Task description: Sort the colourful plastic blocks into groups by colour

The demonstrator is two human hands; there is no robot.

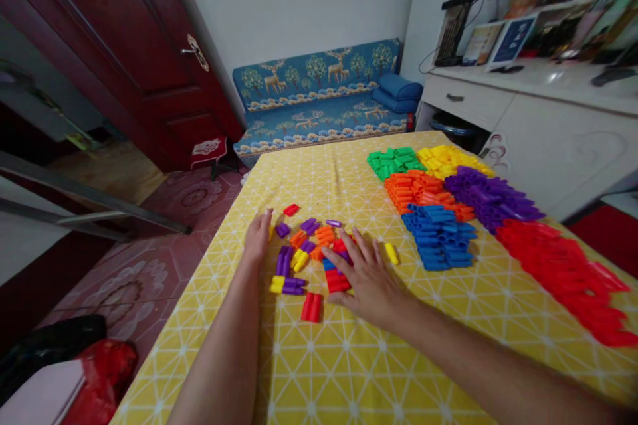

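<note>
Bare tablecloth (309,176) opens beyond the mixed pieces (300,259); colored piles (433,202) block the right

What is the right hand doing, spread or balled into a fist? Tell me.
Spread: the right hand is palm down with its fingers fanned apart over the small plastic pieces, not curled into a fist.

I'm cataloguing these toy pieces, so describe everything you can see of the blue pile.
The blue pile is a low, loose heap of small, smooth pieces that look like plastic, many shaped like short tubes joined side by side. Most lie flat, pointing different ways; some show round open ends. It rests on the yellow, white-lined tablecloth, with its far side against the orange pile. Neither hand touches it; the right hand is spread to its left.
</note>
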